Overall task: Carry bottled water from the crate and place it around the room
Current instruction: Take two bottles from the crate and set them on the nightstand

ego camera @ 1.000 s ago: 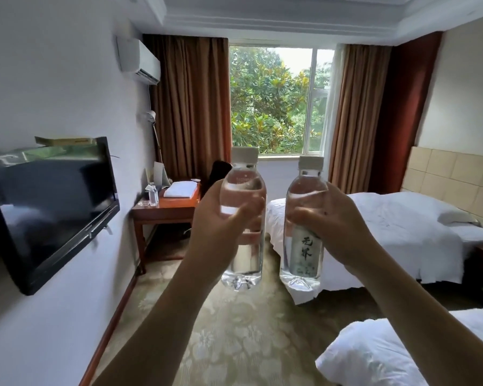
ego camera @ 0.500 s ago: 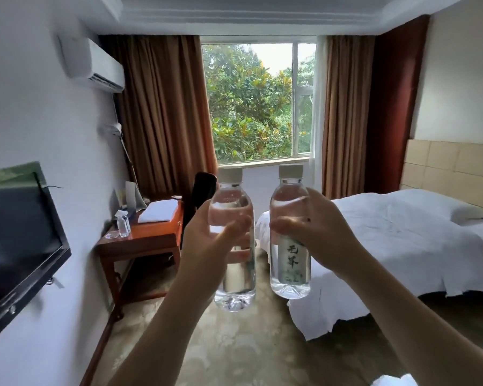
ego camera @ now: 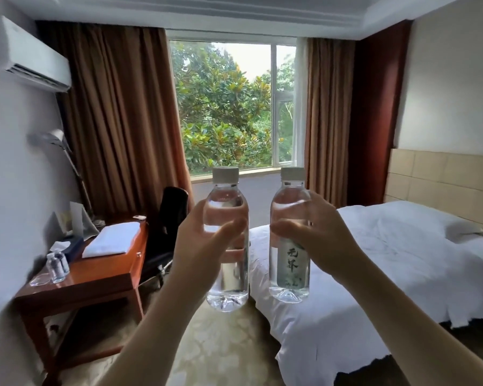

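Note:
I hold two clear water bottles with white caps upright in front of me, side by side and a little apart. My left hand (ego camera: 200, 246) grips the left bottle (ego camera: 226, 280) round its middle. My right hand (ego camera: 315, 238) grips the right bottle (ego camera: 290, 271), whose label with dark characters faces me. Both bottles hang in the air above the carpet, between the wooden desk (ego camera: 95, 277) on the left and the white bed (ego camera: 374, 274) on the right. The crate is out of sight.
On the desk stand two small bottles (ego camera: 57, 267), a tissue box (ego camera: 70, 246), a folded white towel (ego camera: 112, 239) and a card stand. A black chair (ego camera: 165, 235) stands by the desk. A floor lamp, brown curtains and a window (ego camera: 232, 107) lie ahead.
I have walked further into the room: the desk, chair and bed are nearer and larger, and the wall television has passed out of view on the left. Both hands still hold their bottles upright.

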{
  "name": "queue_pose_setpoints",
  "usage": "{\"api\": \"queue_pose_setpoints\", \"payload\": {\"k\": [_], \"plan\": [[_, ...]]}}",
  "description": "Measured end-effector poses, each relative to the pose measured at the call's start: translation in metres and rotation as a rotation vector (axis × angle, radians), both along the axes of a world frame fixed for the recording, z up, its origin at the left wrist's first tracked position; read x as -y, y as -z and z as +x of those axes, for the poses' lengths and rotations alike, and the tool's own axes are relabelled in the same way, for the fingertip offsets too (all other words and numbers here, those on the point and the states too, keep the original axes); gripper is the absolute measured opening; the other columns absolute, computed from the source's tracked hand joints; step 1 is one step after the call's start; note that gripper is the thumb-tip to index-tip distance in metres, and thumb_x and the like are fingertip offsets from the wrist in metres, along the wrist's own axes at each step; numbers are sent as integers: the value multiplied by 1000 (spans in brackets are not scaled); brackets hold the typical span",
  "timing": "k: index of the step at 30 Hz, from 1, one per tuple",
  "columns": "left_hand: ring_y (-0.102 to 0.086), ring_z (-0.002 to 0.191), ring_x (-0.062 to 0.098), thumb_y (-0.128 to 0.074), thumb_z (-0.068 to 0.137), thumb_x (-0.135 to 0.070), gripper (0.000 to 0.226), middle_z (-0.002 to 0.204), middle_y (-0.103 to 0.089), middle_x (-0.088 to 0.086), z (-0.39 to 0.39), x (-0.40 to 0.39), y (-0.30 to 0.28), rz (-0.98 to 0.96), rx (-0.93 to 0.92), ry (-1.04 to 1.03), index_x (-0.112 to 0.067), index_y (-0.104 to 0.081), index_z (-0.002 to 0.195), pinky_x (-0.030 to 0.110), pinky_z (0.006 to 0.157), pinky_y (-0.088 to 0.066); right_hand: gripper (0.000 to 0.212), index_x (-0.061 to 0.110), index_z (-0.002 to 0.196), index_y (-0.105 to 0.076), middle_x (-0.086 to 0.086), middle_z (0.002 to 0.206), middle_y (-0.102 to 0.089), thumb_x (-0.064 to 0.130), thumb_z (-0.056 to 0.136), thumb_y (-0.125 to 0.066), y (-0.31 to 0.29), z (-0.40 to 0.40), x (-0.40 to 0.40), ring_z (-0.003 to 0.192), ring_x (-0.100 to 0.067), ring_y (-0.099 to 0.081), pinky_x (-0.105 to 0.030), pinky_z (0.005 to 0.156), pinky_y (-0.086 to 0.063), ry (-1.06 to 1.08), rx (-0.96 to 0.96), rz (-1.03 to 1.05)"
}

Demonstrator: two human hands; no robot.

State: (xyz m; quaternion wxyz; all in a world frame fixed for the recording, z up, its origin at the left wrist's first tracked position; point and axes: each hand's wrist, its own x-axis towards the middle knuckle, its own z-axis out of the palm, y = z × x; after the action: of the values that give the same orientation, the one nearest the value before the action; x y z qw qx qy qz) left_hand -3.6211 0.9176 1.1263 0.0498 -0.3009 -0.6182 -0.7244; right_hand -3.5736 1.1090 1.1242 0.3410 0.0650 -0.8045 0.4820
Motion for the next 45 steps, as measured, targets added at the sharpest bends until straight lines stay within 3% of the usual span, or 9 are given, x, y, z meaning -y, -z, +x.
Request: {"api": "queue_pose_setpoints", "payload": {"k": [5, 8, 14, 19, 23, 26, 28, 41, 45], "plan": [[-75, 75, 25, -71, 73, -37, 40, 95, -73, 7, -105, -56, 12, -3, -25, 150, -24, -64, 111, 34, 59, -58, 50, 32, 111, -62, 16, 98, -70, 53, 68, -75, 14, -72, -42, 94, 0, -70, -19, 76, -58, 162, 7, 5], [-75, 79, 24, -69, 74, -36, 42, 98, -72, 9, -169, -98, 17, -2, -37, 293, -20, -63, 112, 33, 60, -59, 61, 28, 115, -62, 12, 99, -72, 58, 62, -71, 16, -108, -67, 95, -3, -70, -24, 81, -59, 300, 36, -33], [-76, 82, 18, -68, 75, -33, 45, 92, -75, -2, -237, -192, 7, -1, -67, 637, -19, -60, 117, 27, 59, -59, 54, 32, 112, -63, 11, 98, -73, 45, 61, -76, 7, -137, -121, 94, -5, -70, -36, 85, -58, 568, 57, -152], [-75, 87, 26, -79, 56, -65, 76, 100, -74, 6, -241, -278, 10, 27, -2, 885, -24, -61, 117, 39, 64, -61, 54, 33, 108, -63, 13, 98, -71, 48, 58, -76, 13, -118, -173, 97, -10, -70, -42, 89, -59, 777, 80, -199], [-75, 82, 24, -79, 64, -39, 48, 94, -73, 3, -223, -350, 21, 32, 31, 1041, -26, -66, 108, 36, 62, -60, 52, 30, 105, -61, 14, 94, -69, 46, 58, -75, 26, -90, -225, 96, -12, -69, -44, 90, -58, 897, 63, -222], [-73, 82, 27, -79, 71, -29, 40, 92, -72, 5, -204, -404, 32, -17, 20, 1095, -25, -66, 109, 40, 65, -60, 56, 30, 108, -61, 14, 95, -68, 48, 56, -73, 35, -67, -267, 95, -8, -69, -38, 88, -58, 969, 39, -230], [-72, 81, 28, -76, 72, -24, 39, 91, -71, 5, -193, -440, 35, -44, 20, 1117, -23, -65, 109, 39, 65, -60, 53, 27, 108, -61, 11, 96, -68, 45, 60, -73, 37, -54, -299, 97, -13, -69, -44, 90, -58, 998, 24, -229], [-73, 88, 30, -82, 56, -30, 53, 98, -73, 7, -180, -660, 22, -45, -3, 1206, -30, -66, 107, 47, 72, -61, 51, 32, 110, -60, 17, 90, -72, 41, 62, -74, 28, -39, -494, 95, -10, -70, -49, 93, -56, 1102, 16, -269], [-73, 92, 24, -84, 56, -28, 52, 99, -73, 3, -196, -733, 35, -56, 9, 1252, -34, -66, 104, 41, 71, -61, 48, 32, 112, -59, 19, 91, -71, 39, 67, -74, 32, -58, -563, 95, -10, -69, -49, 92, -56, 1156, 59, -243]]}}
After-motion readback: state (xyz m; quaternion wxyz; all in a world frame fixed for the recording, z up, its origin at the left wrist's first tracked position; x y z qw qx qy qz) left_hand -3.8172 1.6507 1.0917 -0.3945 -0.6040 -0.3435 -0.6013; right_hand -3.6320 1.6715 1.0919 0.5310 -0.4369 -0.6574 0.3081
